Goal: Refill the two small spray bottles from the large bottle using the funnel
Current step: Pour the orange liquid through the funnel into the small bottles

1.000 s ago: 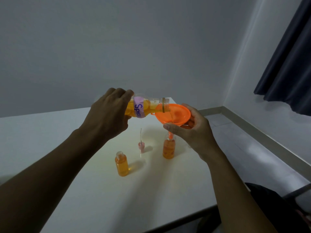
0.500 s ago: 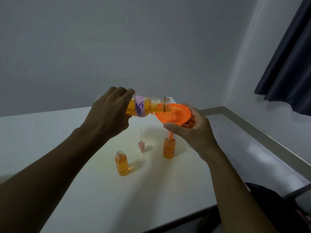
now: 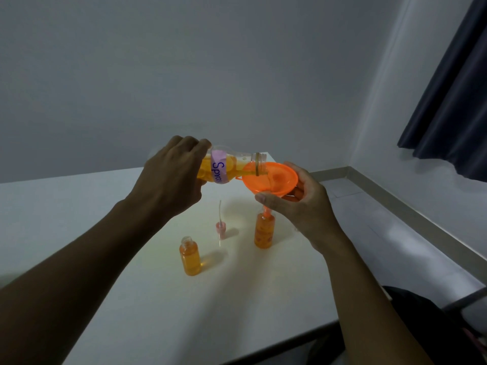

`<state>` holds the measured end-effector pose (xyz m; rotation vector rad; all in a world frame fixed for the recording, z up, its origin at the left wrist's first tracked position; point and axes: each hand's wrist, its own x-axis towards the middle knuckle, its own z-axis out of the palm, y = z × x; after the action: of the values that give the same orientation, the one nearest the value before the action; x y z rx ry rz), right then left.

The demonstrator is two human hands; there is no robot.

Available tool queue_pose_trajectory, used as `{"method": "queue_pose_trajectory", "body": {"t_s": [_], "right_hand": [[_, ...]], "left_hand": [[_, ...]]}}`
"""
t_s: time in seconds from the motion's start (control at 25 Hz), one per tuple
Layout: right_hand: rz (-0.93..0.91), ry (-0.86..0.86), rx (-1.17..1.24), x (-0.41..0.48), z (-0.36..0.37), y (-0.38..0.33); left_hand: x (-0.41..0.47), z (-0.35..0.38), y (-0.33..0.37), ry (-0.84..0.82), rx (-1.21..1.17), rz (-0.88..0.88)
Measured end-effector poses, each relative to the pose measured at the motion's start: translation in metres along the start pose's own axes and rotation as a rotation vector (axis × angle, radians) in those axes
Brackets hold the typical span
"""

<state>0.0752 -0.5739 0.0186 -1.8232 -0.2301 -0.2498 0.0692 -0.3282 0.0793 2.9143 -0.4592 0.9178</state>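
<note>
Head view: left hand (image 3: 172, 177) wrapped tight round the large bottle (image 3: 232, 167), grip clamped on its body, bottle tipped nearly flat w/ its open neck over the funnel's bowl. Pink label w/ "Spra…" in blue shows on the bottle; orange liquid lies along its lower side and reaches the neck. Right hand (image 3: 300, 206) has the orange funnel (image 3: 271, 179) cupped from the right and below, thumb on the near rim, fingers behind, grip closed on it. Funnel spout goes down into the mouth of the right small spray bottle (image 3: 264, 231), which stands upright on the white bench (image 3: 79, 206), orange nearly to its top. The left small spray bottle (image 3: 190, 256) stands nearer and to the left, well apart from the first, cap off, orange liquid up to about its shoulder. Btwn the two, a bit farther back, a pink spray cap (image 3: 220, 227) w/ its thin dip tube sticking up. Dark curtain (image 3: 453, 101) hangs far right.
</note>
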Motion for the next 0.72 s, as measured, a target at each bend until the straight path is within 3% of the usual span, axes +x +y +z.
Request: {"method": "queue_pose_trajectory", "body": {"t_s": [0.72], "right_hand": [[0.027,-0.002,0.012,-0.0006,-0.0014,-0.0066]], "left_hand": [[-0.0087,0.0087,-0.0006,0.022,-0.107,-0.042]]}}
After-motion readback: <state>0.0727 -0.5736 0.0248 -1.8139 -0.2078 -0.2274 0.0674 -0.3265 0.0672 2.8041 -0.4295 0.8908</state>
